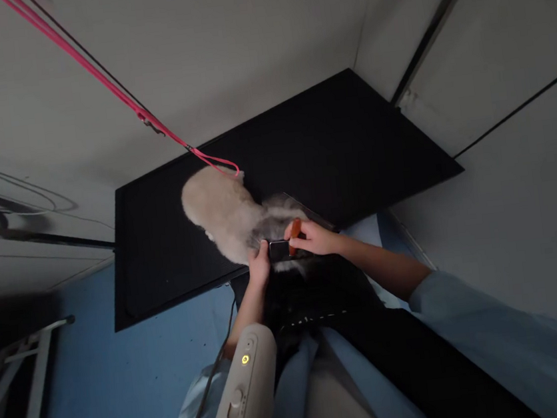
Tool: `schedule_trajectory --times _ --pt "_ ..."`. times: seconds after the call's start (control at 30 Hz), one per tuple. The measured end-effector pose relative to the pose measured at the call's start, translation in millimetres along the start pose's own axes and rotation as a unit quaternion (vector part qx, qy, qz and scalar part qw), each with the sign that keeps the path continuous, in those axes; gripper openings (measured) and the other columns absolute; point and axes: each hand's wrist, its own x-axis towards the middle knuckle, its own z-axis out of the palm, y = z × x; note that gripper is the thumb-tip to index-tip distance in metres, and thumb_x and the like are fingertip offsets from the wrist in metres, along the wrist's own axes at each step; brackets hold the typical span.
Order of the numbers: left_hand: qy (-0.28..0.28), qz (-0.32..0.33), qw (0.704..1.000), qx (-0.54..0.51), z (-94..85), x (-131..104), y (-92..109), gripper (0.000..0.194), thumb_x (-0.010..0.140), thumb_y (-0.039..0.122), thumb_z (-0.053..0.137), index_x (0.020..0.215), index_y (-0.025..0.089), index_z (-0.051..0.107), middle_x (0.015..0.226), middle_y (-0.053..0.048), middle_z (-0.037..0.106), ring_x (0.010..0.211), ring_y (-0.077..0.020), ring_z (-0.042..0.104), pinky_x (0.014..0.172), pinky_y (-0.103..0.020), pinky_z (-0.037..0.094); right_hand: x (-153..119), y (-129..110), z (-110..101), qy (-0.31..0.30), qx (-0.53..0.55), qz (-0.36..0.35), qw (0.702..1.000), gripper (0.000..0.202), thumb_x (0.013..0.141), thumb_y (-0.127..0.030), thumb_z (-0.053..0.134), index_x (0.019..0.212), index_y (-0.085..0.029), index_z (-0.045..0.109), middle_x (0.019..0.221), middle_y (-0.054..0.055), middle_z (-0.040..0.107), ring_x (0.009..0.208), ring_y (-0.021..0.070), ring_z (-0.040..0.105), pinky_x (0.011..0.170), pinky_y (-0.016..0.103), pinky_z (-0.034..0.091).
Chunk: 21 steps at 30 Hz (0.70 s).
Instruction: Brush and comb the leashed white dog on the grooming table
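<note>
A fluffy cream-and-grey animal [220, 205] lies on the black tabletop, its kind hard to tell from above. My right hand [317, 238] is closed round the orange handle of a brush [295, 234], held over the greyish fur at the table's near edge. Beside the handle shows a flat dark rectangular piece [279, 250] with a pale rim, which looks like the brush head. At its left side is my left hand [259, 265], closed with the thumb up by the rim. Whatever its fingers grip is hidden.
A pink loop leash [164, 131] hangs from the upper left to the animal. The black table [351, 140] stands against a grey wall. Close below me is a pale dryer-like device [244, 394] with a lit yellow button and a cord. A white metal frame [39, 384] stands at left.
</note>
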Motion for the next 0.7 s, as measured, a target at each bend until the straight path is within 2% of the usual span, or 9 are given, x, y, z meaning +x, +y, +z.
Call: schedule_trajectory --times 0.03,0.13,0.17,0.27,0.3,0.4,0.53,0.63,0.7 --pt "-0.006 0.007 1.0 -0.016 1.0 2 0 0.037 0.084 0.047 0.064 0.095 0.012 0.071 0.097 -0.012 0.074 0.106 -0.0269 0.068 0.098 -0.039 0.05 2 -1 -1 0.026 -0.005 0.005 1.0 0.025 0.083 -0.045 0.065 0.088 -0.021 0.061 0.086 0.003 0.065 0.08 0.0184 0.063 0.08 0.035 0.051" --pt "0.008 0.024 0.999 -0.037 3.7 4 1 0.036 0.083 0.044 0.066 0.098 0.012 0.072 0.107 -0.013 0.074 0.111 -0.0269 0.066 0.104 -0.039 0.047 11 -4 -10 0.219 -0.013 -0.025 0.975 0.022 0.085 -0.043 0.061 0.09 -0.021 0.059 0.093 0.004 0.065 0.088 0.0191 0.062 0.086 0.037 0.051" --pt "0.011 0.026 0.999 -0.036 4.2 4 2 0.035 0.083 0.044 0.066 0.099 0.012 0.072 0.108 -0.014 0.074 0.111 -0.0268 0.066 0.103 -0.038 0.048 14 -5 -13 0.207 -0.013 -0.037 0.977 0.022 0.084 -0.042 0.062 0.09 -0.022 0.059 0.096 0.005 0.065 0.091 0.0195 0.062 0.089 0.038 0.05" --pt "0.012 0.041 0.999 -0.001 4.8 4 5 0.035 0.085 0.046 0.063 0.092 0.012 0.072 0.093 -0.013 0.075 0.097 -0.0254 0.069 0.09 -0.036 0.053 19 -4 -12 0.018 0.009 0.0 1.0 0.025 0.077 -0.042 0.07 0.088 -0.022 0.06 0.093 0.004 0.067 0.09 0.0204 0.064 0.088 0.038 0.052" --pt "0.013 0.051 0.998 0.023 5.1 5 7 0.035 0.086 0.047 0.062 0.084 0.013 0.071 0.082 -0.011 0.073 0.088 -0.0242 0.07 0.082 -0.034 0.055 21 -2 -9 0.009 0.027 0.029 0.999 0.027 0.076 -0.043 0.07 0.087 -0.022 0.059 0.09 0.003 0.066 0.086 0.0199 0.064 0.085 0.038 0.052" --pt "0.037 0.083 0.992 0.094 8.1 11 16 0.041 0.088 0.046 0.059 0.058 0.017 0.059 0.055 -0.004 0.06 0.06 -0.018 0.062 0.061 -0.028 0.051 32 4 2 0.128 0.106 0.079 0.983 0.029 0.078 -0.048 0.066 0.088 -0.024 0.053 0.088 0.001 0.065 0.082 0.0183 0.063 0.08 0.037 0.054" --pt "0.059 0.124 0.982 0.127 13.9 23 30 0.048 0.095 0.03 0.046 0.048 0.019 0.05 0.045 -0.001 0.05 0.048 -0.0124 0.052 0.057 -0.025 0.047 65 -1 0 0.071 0.181 0.12 0.973 0.034 0.072 -0.044 0.074 0.085 -0.023 0.05 0.084 -0.001 0.063 0.077 0.0165 0.063 0.077 0.035 0.056" --pt "0.039 0.144 0.98 0.133 11.6 30 38 0.051 0.094 0.028 0.047 0.043 0.021 0.045 0.038 0.001 0.042 0.041 -0.0108 0.046 0.052 -0.024 0.044 99 -22 -17 0.184 0.194 0.076 0.961 0.03 0.077 -0.04 0.071 0.085 -0.024 0.047 0.083 -0.002 0.063 0.076 0.0142 0.063 0.075 0.031 0.055" --pt "-0.006 0.163 0.976 0.141 6.2 34 40 0.05 0.092 0.029 0.051 0.043 0.02 0.046 0.038 0.001 0.042 0.039 -0.0105 0.044 0.05 -0.024 0.042 117 -36 -23 0.171 0.201 0.049 0.963 0.028 0.081 -0.038 0.069 0.087 -0.024 0.046 0.085 -0.001 0.065 0.08 0.0144 0.064 0.075 0.029 0.055"
